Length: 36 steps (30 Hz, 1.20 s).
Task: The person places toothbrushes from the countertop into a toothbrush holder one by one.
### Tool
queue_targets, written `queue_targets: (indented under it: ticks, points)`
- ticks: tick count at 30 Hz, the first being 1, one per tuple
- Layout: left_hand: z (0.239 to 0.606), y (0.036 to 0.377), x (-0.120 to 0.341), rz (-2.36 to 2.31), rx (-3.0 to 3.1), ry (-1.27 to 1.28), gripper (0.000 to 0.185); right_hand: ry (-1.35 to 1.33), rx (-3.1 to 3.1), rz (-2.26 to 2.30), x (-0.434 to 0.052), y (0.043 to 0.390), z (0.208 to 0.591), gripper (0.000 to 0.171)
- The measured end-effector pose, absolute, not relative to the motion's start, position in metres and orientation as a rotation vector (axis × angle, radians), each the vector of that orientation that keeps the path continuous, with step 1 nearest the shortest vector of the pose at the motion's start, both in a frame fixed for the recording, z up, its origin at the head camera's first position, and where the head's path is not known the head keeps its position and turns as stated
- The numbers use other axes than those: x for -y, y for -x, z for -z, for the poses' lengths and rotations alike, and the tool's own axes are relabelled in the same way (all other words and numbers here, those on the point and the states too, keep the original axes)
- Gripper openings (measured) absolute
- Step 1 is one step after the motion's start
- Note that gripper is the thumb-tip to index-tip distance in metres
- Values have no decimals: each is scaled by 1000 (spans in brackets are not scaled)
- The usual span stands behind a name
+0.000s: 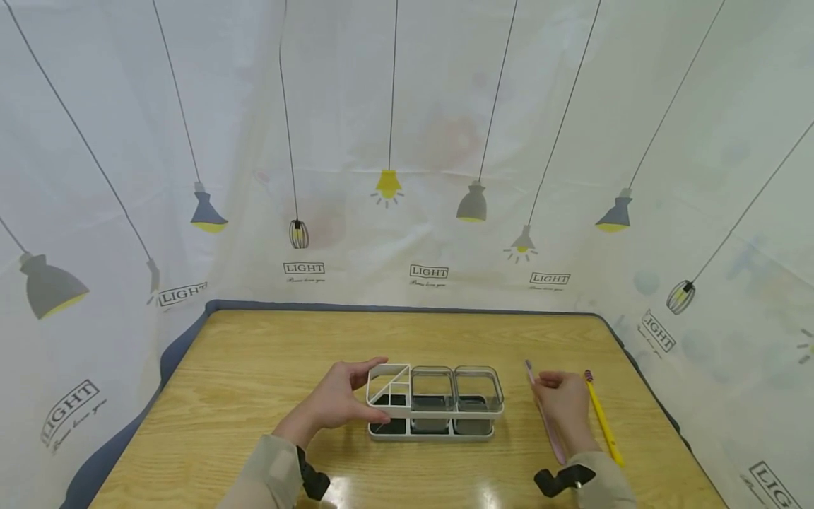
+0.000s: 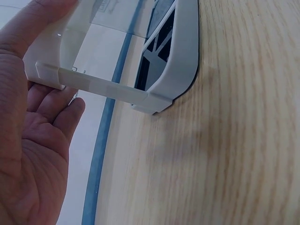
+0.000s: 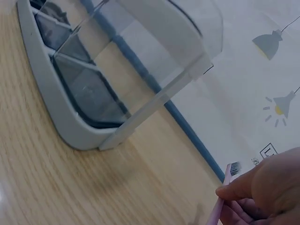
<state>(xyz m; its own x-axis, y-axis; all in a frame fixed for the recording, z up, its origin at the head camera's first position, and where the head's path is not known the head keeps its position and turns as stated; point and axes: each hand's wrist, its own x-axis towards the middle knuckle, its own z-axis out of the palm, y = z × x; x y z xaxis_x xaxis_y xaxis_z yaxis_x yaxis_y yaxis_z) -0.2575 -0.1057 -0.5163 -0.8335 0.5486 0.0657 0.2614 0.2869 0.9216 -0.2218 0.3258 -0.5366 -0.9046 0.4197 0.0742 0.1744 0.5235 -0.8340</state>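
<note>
A white toothbrush holder (image 1: 439,436) stands on the table, with two clear cups (image 1: 478,387) on its right side and a divided rack (image 1: 400,400) at its left end. My left hand (image 1: 340,397) grips that left end, thumb in front and fingers behind. To the right of the holder, my right hand (image 1: 564,404) pinches a pink toothbrush (image 1: 555,442) between thumb and fingers. Its dark bristles (image 3: 235,168) point up past the thumb in the right wrist view. A yellow toothbrush (image 1: 604,422) lies just right of that hand.
The wooden table (image 1: 267,339) has a blue-grey border along its back and sides. A pale curtain (image 1: 356,106) printed with hanging lamps surrounds it on three sides.
</note>
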Motion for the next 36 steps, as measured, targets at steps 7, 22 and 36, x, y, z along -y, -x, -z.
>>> queue_targets:
  ticks: [7,22,36]
  points:
    - [516,257,106,-1567,-2301,-738,96,431,2457,-1369,-319,218,520,29]
    - [515,256,106,-1556,-2305,-748,96,357,2336,-1499,-300,210,471,27]
    - [517,258,106,-1568,-2287,-744,98,171,2213,-1578,-267,202,416,24]
